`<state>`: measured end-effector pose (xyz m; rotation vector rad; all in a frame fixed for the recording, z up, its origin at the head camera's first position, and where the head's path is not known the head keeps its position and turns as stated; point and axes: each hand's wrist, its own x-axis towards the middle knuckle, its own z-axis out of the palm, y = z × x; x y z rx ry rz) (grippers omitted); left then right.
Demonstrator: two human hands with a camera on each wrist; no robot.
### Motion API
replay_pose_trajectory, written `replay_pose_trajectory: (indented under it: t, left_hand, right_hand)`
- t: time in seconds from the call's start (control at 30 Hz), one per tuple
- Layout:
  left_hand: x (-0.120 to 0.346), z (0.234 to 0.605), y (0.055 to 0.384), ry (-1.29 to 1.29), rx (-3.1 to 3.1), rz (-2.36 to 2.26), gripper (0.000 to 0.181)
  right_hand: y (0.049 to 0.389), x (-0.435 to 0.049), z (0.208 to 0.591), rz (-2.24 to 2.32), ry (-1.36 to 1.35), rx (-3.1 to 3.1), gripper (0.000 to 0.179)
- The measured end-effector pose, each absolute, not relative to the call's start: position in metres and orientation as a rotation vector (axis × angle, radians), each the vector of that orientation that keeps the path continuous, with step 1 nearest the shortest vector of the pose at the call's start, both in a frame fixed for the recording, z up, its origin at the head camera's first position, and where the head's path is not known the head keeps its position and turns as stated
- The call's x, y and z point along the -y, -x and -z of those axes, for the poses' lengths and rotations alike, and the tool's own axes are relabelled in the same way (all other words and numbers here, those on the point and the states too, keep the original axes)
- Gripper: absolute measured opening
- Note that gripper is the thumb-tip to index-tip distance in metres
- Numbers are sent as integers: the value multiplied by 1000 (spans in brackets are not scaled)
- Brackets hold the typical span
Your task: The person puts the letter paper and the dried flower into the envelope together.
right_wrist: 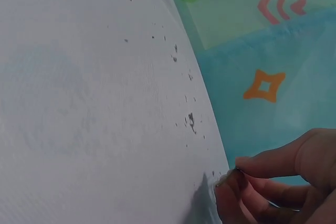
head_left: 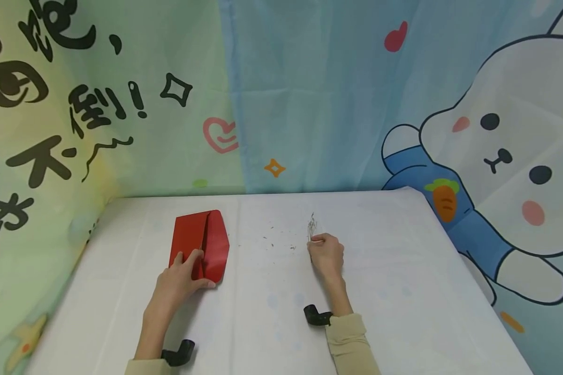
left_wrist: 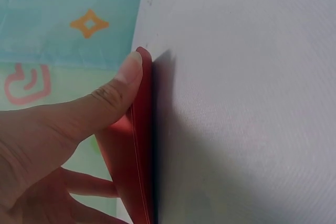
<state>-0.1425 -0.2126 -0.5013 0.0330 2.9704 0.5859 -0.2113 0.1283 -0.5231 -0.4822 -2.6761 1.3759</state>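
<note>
A red envelope (head_left: 187, 233) with its flap unfolded to the right stands out on the left half of the white table. My left hand (head_left: 178, 284) grips it by the lower part, fingers over its face and thumb at the near edge. The left wrist view shows the thumb against the edge of the red paper (left_wrist: 143, 145). To the right, my right hand (head_left: 327, 255) pinches a small bundle of thin, dry-looking stems (head_left: 311, 227) that point away from me. In the right wrist view, the right fingers (right_wrist: 273, 156) hide most of the bundle.
Dark crumbs (right_wrist: 191, 121) lie scattered on the white tablecloth (head_left: 262, 312) between the hands, toward the back. A printed curtain (head_left: 309, 104) with a cartoon bear hangs behind the table and along its sides. Black wrist mounts (head_left: 317, 315) sit at both wrists.
</note>
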Motion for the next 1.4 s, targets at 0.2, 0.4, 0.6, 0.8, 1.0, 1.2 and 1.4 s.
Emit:
replay_pose_trajectory:
  t: [0.2,0.4,0.6,0.8,1.0,1.2,1.4]
  left_hand:
    - [213,500,141,-10,-2967,-597,73]
    - [214,501,140,-37,-2976,-626,73]
    - [216,501,140,-38,-2978,-641,72]
    - [216,502,141,-35,-2983,-633,72]
    - [215,503,143,-12,-2984,-632,73]
    - [214,502,143,-1,-2985,-634,72]
    - [214,501,142,0,-2983,-642,71]
  right_hand:
    - [210,-117,521,-1551,423,2642,18]
    - [209,-107,518,-1797,389,2568,16]
    - [210,-91,519,-1906,332,2565,17]
    - [212,-75,517,-1980,257,2572,17]
    - [215,-60,516,-2080,215,2586,19]
    - [217,-47,517,-2157,151,2591,18]
    - [219,-32,520,-2213,73,2596,18]
